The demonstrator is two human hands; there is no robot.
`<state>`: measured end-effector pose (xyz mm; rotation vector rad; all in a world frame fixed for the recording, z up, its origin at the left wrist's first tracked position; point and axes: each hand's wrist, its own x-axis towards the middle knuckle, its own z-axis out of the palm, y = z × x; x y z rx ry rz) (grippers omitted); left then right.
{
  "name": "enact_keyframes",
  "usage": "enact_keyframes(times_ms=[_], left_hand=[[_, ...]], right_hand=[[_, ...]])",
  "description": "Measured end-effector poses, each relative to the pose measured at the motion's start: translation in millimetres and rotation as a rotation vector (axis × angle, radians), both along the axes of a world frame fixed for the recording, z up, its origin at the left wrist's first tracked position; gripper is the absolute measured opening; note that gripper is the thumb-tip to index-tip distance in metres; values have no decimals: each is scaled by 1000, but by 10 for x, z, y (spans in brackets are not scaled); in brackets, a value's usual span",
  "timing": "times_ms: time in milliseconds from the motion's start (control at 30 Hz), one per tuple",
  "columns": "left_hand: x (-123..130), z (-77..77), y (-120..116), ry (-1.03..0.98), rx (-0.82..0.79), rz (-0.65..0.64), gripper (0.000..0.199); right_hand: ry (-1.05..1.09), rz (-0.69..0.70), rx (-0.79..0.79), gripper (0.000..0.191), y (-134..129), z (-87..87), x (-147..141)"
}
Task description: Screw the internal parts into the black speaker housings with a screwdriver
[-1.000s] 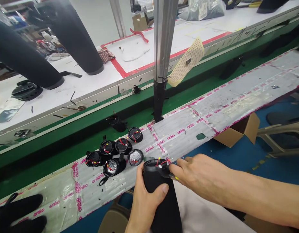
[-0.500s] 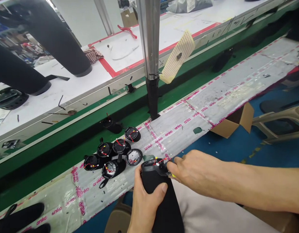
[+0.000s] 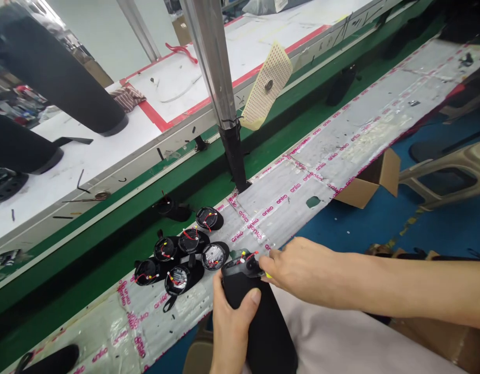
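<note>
A black fabric-covered cylinder (image 3: 263, 322) leans over the lap, its open end up, with red and yellow-tipped wires (image 3: 245, 256) at the rim. My left hand (image 3: 234, 322) is wrapped round its upper part, thumb across the front. At the right side of the rim is my right hand (image 3: 282, 265), fingers closed on a tool with a bit of yellow showing; most of it is hidden. Several similar black cylinders (image 3: 191, 240) with wires in their open ends stand to the left on the plastic-covered bench (image 3: 279, 202).
A metal post (image 3: 212, 62) rises behind the bench, with a yellow perforated strip (image 3: 265, 85) beside it. Large black cylinders (image 3: 64, 78) and red-handled pliers (image 3: 181, 51) are on the white shelf. A cardboard box (image 3: 359, 192) and a chair (image 3: 450, 166) are at the right.
The camera view has turned slightly, shifting the post and shelf leftward. Both hands keep their hold, and the held cylinder's top appears tipped a little more away from view.
</note>
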<state>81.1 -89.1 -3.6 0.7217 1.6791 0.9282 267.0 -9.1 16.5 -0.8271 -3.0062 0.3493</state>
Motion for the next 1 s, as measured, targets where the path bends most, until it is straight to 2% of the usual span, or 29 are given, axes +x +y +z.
enact_keyframes(times_ms=[133, 267, 400, 567, 767, 1000], left_hand=[[-24, -130, -29, -292, 16, 99, 85], [-44, -166, -24, -420, 5, 79, 87], [-56, -157, 0, -410, 32, 46, 90], [-23, -144, 19, -372, 69, 25, 87], [-9, -100, 4, -226, 72, 19, 86], [-8, 4, 2, -163, 69, -95, 84]], right_hand=[[121, -109, -119, 18, 76, 43, 107], [69, -42, -50, 19, 152, 68, 168], [21, 3, 26, 18, 160, 49, 157], [24, 2, 37, 15, 138, 32, 150], [26, -16, 49, 14, 93, 47, 166], [16, 18, -58, 15, 100, 104, 181]])
